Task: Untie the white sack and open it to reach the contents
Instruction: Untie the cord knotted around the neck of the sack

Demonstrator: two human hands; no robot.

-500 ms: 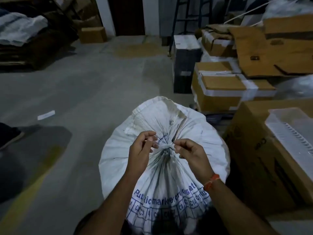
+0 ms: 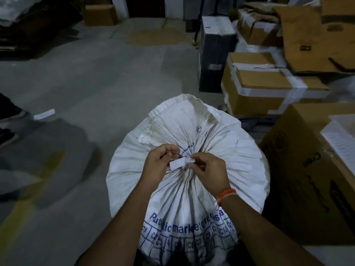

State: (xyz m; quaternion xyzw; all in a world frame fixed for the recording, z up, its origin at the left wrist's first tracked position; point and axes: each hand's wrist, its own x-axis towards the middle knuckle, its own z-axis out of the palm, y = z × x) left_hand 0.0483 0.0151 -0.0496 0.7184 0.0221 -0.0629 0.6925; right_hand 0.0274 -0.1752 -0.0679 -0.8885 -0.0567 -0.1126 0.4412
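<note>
A big white woven sack (image 2: 226, 169) with blue print stands in front of me on the concrete floor. Its neck is gathered into tight pleats and bound by a white tie (image 2: 177, 163). Both hands meet at that knot. My left hand (image 2: 159, 164) has its fingers curled at the left end of the tie, where a flat white strip sticks out. My right hand (image 2: 207, 167), with an orange band on the wrist, pinches the tie at the knot from the right. The loose mouth of the sack fans out beyond the knot.
Taped cardboard boxes (image 2: 269, 89) are stacked at the right, with a large brown carton (image 2: 307, 179) right beside the sack. A dark box (image 2: 215, 54) stands behind. Bare concrete floor (image 2: 96, 83) spreads to the left, where a paper scrap (image 2: 44, 114) and someone's shoes (image 2: 9, 116) lie.
A flat white end of the tie now sticks out between my hands; before, only the tight knot showed. Both hands stay at the knot.
</note>
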